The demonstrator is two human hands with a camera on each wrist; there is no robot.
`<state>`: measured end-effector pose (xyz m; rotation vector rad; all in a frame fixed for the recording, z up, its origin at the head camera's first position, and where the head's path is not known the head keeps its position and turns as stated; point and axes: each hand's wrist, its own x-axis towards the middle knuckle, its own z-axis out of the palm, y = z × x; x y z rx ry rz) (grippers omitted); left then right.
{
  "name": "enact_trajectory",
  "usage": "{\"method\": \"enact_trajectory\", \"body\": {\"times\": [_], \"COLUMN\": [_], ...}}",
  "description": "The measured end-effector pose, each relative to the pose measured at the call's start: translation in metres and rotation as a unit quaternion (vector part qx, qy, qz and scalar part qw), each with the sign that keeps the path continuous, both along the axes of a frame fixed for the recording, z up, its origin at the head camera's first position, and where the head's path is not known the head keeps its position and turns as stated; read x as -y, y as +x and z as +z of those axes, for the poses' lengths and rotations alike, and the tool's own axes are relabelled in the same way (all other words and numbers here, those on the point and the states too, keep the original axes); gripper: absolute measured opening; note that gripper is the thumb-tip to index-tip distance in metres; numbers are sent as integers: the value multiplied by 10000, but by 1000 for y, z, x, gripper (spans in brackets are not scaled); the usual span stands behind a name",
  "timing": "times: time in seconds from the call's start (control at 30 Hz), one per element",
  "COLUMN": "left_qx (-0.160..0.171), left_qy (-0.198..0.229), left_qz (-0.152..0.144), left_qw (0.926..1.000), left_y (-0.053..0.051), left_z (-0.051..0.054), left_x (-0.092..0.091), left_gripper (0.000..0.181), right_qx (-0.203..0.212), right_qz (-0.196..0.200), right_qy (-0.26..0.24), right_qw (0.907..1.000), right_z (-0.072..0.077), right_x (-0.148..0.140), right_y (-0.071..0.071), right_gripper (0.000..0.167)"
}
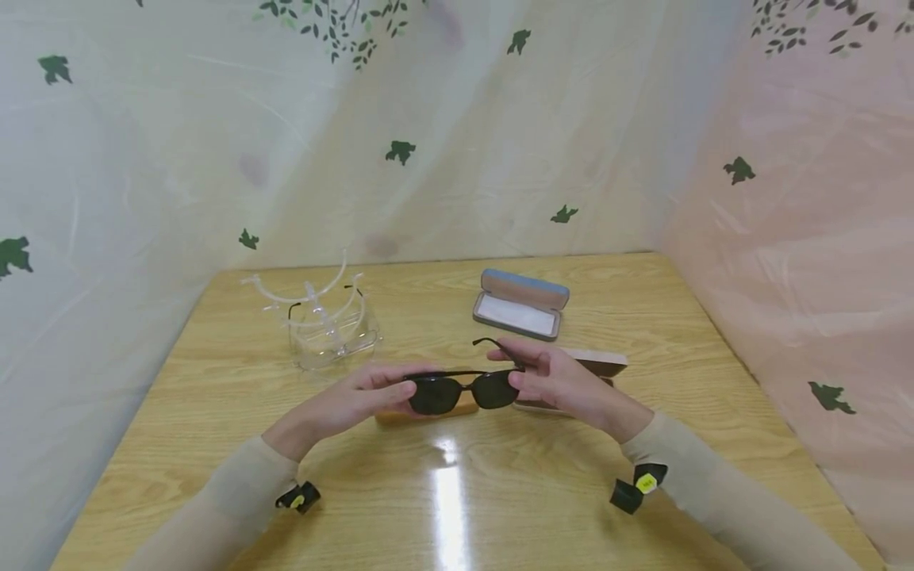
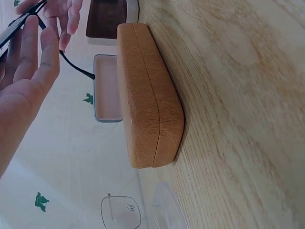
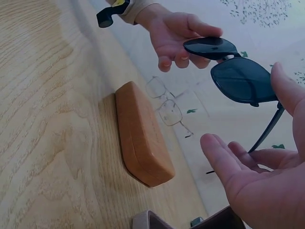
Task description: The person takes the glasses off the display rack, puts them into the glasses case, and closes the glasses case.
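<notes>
Black sunglasses held up in front of the person, over mid-worktop, roughly centred between its left and right edges. Left hand pinches the left end, thumb on front, fingers behind. Right hand has its thumb on the right lens's outer edge, other fingers loosely curled around the temple arm, gap between fingers and thumb fairly wide.

Handling, my judgement: grip rims and hinges, thumbs off the lens faces (smudges); keep the front level, both hands moving together so neither hinge twists.

Right below, orange-brown case, then brown-lined case, open, toward the right edge, partly behind the right hand. Blue-grey case, open, white cloth inside, near the far edge, right of centre. Clear stand toward the far left corner, eyeglasses on it.

Views: in head, sunglasses overlap the orange-brown case and hide much of it; wrist views show it whole, closed, well apart from them. Right wrist shows the right temple arm unfolded. Only head shows the cloth.
</notes>
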<state>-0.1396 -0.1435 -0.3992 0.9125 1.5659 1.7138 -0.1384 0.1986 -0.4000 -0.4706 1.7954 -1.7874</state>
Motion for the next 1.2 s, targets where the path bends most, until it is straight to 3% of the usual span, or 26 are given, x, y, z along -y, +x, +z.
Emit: {"method": "enact_trajectory", "body": {"times": [0.23,0.47,0.57,0.7,0.9,1.2], "left_qx": [-15,-35,94,77,-115,-108], "left_qy": [77,55,-108,-450,-803,-700], "left_qz": [-159,-214,-17,491,1317,1269], "left_qw": [9998,9997,9999,9977,9880,9894], "left_y": [-1,-1,-2,-3,-4,-5], "left_z": [1,0,-2,-4,-5,-9], "left_x": [-1,0,2,5,6,5], "left_gripper": [42,43,43,40,36,35], "right_qx": [-182,84,304,453,521,699], "right_qz": [123,302,491,670,781,833], "right_qy": [-349,-659,-873,-1198,-1543,-1765], "right_qw": [9991,9973,9945,9895,9836,9783], "right_z": [-4,-5,-6,-8,-8,-6], "right_x": [0,2,2,3,7,9], "right_y": [1,4,5,4,2,4], "right_gripper": [69,60,54,46,41,40]}}
